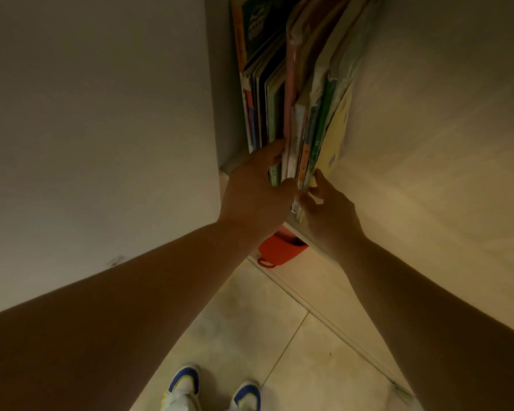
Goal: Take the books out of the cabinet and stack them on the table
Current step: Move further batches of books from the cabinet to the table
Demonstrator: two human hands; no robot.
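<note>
Forearms outstretched, left hand (pixel 255 188) and right hand (pixel 328 209) gripping books (pixel 297 129) (upright)

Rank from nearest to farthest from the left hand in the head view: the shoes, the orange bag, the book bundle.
1. Book bundle, touching the left hand, inside the cabinet.
2. Orange bag, just below the wrist.
3. Shoes, on the floor tiles at the bottom.
</note>
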